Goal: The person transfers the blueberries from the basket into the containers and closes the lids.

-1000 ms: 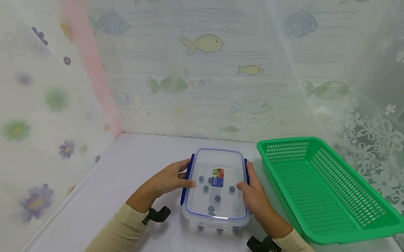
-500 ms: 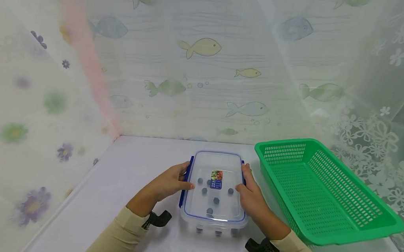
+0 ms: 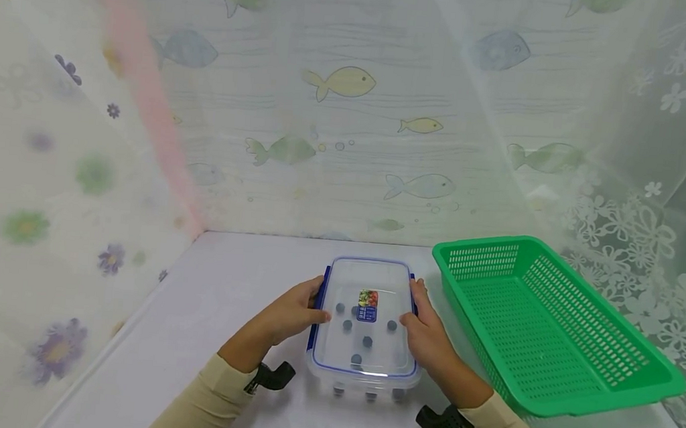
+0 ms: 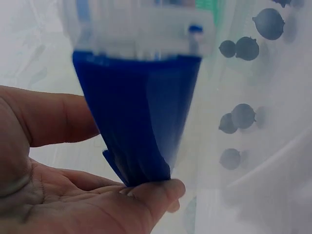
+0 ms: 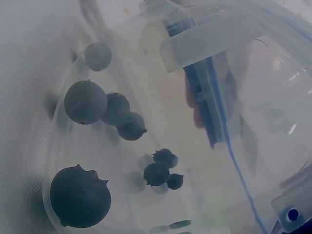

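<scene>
A clear plastic food container (image 3: 362, 353) with a blue-rimmed lid stands on the white table, several blueberries (image 5: 86, 102) inside it. My left hand (image 3: 287, 314) grips its left side, the thumb reaching onto the lid's edge. In the left wrist view, fingers (image 4: 156, 195) touch the lower end of the blue latch (image 4: 136, 107), which slants away from the container wall. On the opposite side, my right hand (image 3: 433, 335) holds the container, thumb at the lid edge and fingers along the right latch (image 3: 413, 300). The right hand's fingertips are partly hidden.
A green perforated basket (image 3: 545, 331) stands close to the right of the container and right arm. A black wrist camera (image 3: 274, 375) sits on the left wrist, and another camera (image 3: 441, 422) on the right. A fish-patterned curtain (image 3: 337, 139) hangs behind the table.
The left latch has tilted slightly inward toward the container, and the left wrist has shifted a little right. The right hand keeps its hold. The whole view has moved slightly.
</scene>
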{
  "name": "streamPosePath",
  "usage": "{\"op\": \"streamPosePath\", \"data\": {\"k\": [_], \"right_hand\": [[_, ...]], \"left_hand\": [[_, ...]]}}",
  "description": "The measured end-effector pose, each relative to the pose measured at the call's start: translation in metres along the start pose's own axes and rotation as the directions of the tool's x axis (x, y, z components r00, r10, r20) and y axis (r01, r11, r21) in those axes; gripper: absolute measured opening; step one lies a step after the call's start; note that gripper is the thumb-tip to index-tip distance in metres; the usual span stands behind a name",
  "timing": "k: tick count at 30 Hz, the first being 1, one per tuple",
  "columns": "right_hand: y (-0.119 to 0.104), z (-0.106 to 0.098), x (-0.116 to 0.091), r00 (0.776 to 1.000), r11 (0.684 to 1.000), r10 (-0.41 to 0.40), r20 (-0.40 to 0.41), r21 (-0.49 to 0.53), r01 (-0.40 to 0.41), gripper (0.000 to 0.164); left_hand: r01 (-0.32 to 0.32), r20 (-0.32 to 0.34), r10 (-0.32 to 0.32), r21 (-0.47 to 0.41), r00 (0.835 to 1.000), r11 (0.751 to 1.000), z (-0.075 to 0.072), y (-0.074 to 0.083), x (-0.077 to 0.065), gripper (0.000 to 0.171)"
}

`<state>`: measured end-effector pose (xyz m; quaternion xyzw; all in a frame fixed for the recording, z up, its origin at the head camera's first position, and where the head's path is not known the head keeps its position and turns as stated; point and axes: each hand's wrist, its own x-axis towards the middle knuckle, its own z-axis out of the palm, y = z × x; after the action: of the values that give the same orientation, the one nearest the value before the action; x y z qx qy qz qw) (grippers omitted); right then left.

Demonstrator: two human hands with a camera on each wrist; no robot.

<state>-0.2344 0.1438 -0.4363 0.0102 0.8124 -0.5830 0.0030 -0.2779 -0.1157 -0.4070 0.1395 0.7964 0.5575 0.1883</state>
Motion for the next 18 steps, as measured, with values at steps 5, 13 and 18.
{"op": "streamPosePath", "data": {"k": [5,13,18], "right_hand": [[0.0,0.0,0.003,1.0,0.999,-0.004,-0.002,-0.032,0.004,0.07],[-0.024,-0.011,-0.01,0.997,0.986,-0.075,-0.005,-0.148,0.074,0.075],[-0.052,-0.031,-0.034,0.989,0.968,-0.146,0.016,-0.206,0.146,0.08]], "left_hand": [[-0.001,-0.023,0.002,0.047,1.0,0.999,0.002,0.002,-0.001,0.091],[0.02,-0.163,0.033,0.31,0.986,0.951,-0.006,0.012,-0.011,0.092],[-0.035,-0.127,0.109,0.481,0.986,0.876,-0.015,0.028,-0.025,0.091]]}}
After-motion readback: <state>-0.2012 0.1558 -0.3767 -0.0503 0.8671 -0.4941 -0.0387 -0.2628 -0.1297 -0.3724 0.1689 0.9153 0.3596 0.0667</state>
